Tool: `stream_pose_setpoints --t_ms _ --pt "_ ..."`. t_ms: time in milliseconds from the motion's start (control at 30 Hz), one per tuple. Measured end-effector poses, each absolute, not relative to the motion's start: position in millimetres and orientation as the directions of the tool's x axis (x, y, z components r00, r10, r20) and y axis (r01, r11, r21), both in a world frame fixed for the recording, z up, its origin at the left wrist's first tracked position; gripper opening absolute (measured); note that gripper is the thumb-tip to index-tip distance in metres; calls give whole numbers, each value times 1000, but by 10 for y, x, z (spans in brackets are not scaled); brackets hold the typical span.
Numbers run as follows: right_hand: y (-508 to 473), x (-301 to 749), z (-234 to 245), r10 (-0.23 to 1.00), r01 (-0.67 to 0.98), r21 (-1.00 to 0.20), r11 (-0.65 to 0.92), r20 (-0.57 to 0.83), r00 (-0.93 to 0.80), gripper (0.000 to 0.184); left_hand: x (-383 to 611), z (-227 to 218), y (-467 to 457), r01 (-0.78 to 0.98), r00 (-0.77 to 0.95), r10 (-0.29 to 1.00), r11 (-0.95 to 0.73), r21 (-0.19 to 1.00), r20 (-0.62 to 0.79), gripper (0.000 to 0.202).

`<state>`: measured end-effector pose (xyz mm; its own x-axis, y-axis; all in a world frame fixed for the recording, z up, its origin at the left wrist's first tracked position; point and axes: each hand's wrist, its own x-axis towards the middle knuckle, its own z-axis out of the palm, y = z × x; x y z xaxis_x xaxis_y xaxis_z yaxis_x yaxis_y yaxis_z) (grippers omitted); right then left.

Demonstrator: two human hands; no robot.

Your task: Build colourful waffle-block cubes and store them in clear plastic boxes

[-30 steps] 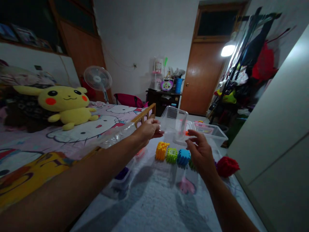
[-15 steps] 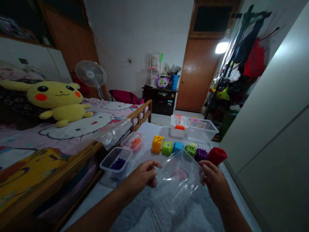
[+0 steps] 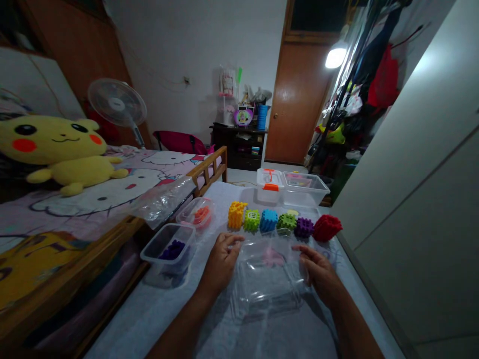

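Observation:
A clear plastic container (image 3: pixel 267 284) is low over the cloth between my hands, its open side hard to make out. My left hand (image 3: pixel 221 259) has thumb and fingers closed at its upper left edge. My right hand (image 3: pixel 318 271) pinches the right edge. A pink piece (image 3: pixel 273 257) shows through the clear plastic; whether it lies inside or behind cannot be told. Beyond stands a row of toy blocks: yellow (image 3: pixel 236 215), light green (image 3: pixel 252 220), blue (image 3: pixel 269 220), green (image 3: pixel 287 222), purple (image 3: pixel 304 228) and red (image 3: pixel 327 228).
On the left, one clear tub (image 3: pixel 149 255) holds dark purple pieces (image 3: pixel 172 250), another (image 3: pixel 183 215) orange pieces (image 3: pixel 201 215). Two larger clear boxes, one with an orange-latched lid (image 3: pixel 270 175), one without (image 3: pixel 320 192), stand behind the blocks. A wooden bed rail (image 3: pixel 127 239) borders the left.
The clear container has turned from a tilted, corner-up pose to a squarer, flatter one, lower over the cloth. Both hands moved with it. The camera view has shifted slightly to the right.

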<state>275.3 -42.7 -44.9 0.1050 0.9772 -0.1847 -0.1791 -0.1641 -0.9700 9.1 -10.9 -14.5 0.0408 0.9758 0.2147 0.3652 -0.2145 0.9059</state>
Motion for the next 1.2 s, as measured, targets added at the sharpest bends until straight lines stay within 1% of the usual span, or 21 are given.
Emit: stream_pose_setpoints --t_ms 67,133,233,300,400,467,500,533,567,600,633,667,700,733,767,800,867,1000,1200 --pt "-411 2751 -476 975 -195 -964 -179 -201 99 41 73 -118 -153 331 14 974 -216 918 224 27" --pt "-397 2750 -501 975 -213 -959 -187 -208 79 44 36 -89 -207 280 -5 980 -189 941 199 25" --pt "-393 2760 -509 977 -215 -960 -182 -202 75 47 -51 -52 -291 147 -26 992 -121 982 126 27" --pt "-400 2778 -499 975 -208 -962 -177 -201 97 50 -125 -16 -355 83 -75 989 -119 989 126 27" --pt "-408 2820 -492 974 -213 -964 -159 -188 127 52 -249 76 -480 116 -184 965 -170 979 189 27" --pt "-404 2848 -505 975 -224 -964 -141 -175 138 52 -327 137 -580 223 -252 930 -214 951 268 26" --pt "-400 2859 -516 975 -230 -963 -138 -173 141 52 -359 155 -628 312 -276 901 -245 918 335 25" --pt "-395 2868 -527 974 -236 -962 -140 -176 141 53 -384 159 -670 425 -276 862 -288 858 426 24" --pt "-390 2874 -537 974 -242 -960 -143 -181 140 54 -402 149 -704 548 -233 812 -345 762 536 23" --pt "-386 2879 -545 973 -246 -958 -148 -185 138 54 -411 124 -729 662 -143 751 -412 626 645 25" --pt "-383 2882 -549 972 -247 -957 -152 -190 136 55 -412 85 -743 747 -21 683 -475 466 730 27" --pt "-382 2884 -550 972 -245 -957 -154 -191 135 55 -405 36 -749 795 109 618 -524 305 778 31" --pt "-382 2885 -548 973 -241 -958 -156 -191 132 55 -391 -20 -749 815 220 564 -555 168 796 34" --pt "-382 2887 -544 973 -236 -959 -156 -190 129 55 -371 -77 -746 821 302 530 -567 67 793 37" --pt "-384 2889 -540 974 -232 -960 -156 -189 124 55 -349 -134 -745 826 354 518 -564 0 778 38" --pt "-385 2892 -538 975 -231 -960 -156 -187 120 55 -325 -187 -746 831 388 524 -555 -42 758 39" --pt "-385 2897 -540 977 -238 -959 -156 -186 108 55 -281 -276 -760 838 432 564 -539 -83 704 40" --pt "-375 2901 -566 975 -241 -956 -167 -196 101 58 -235 -389 -812 847 474 645 -521 -110 600 45" --pt "-382 2901 -552 970 -223 -957 -185 -215 117 62 -270 -430 -838 887 433 697 -442 -134 572 48"
